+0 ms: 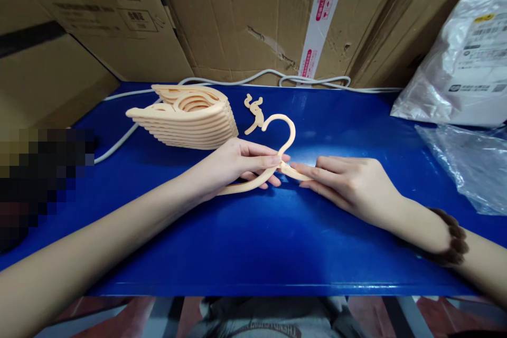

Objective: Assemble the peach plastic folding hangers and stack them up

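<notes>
A cream plastic clothes hanger (pixel 288 137) is held between both hands above the blue table, its hook curving up and away. My left hand (pixel 249 161) pinches it near the base of the hook, thumb on top, with one arm of the hanger running down under the palm. My right hand (pixel 344 182) grips the other, shorter-looking arm; most of that arm is hidden under the fingers. Behind my left hand stands a stack of matching cream hangers (pixel 190 119). Just right of the stack lie small cream plastic pieces (pixel 254 111).
The blue table (pixel 237 253) has cardboard boxes (pixel 245 16) along its back. A white cable (pixel 127 142) runs behind the stack and along the boxes. Clear plastic bags and a labelled parcel (pixel 467 58) lie at the right. A blurred patch covers the far left.
</notes>
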The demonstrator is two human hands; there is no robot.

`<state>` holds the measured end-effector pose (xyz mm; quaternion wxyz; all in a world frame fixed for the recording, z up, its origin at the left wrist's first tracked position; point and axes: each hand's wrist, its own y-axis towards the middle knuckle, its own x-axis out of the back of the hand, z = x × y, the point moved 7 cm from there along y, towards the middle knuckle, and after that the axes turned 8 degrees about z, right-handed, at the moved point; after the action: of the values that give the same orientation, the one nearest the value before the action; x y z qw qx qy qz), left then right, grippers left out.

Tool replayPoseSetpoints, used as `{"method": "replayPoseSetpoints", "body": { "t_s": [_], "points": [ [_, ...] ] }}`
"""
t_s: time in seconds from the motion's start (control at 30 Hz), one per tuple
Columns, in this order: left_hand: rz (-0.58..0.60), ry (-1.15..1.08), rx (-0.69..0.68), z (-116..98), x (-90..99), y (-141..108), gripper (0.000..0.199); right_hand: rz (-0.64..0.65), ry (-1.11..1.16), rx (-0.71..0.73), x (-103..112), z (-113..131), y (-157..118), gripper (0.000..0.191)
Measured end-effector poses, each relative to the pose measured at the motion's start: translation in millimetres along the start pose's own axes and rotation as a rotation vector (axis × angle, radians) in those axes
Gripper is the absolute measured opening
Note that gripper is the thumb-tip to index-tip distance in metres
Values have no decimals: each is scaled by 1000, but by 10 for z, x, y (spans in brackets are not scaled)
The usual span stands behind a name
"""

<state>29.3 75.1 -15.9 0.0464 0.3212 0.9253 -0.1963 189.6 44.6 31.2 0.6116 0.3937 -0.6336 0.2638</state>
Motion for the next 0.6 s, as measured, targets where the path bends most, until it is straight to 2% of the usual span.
{"method": "replayPoseSetpoints", "body": {
  "t_s": [0.17,0.33,0.6],
  "points": [
    [1,24,-4,-3,12,-2,20,-29,-36,5,16,0,-5,35],
    [53,47,20,2,-3,-8,21,-13,-52,4,9,17,-1,36],
    [54,46,38,-16,-16,-20,22,-8,-68,4,13,32,-4,37]
  ]
}}
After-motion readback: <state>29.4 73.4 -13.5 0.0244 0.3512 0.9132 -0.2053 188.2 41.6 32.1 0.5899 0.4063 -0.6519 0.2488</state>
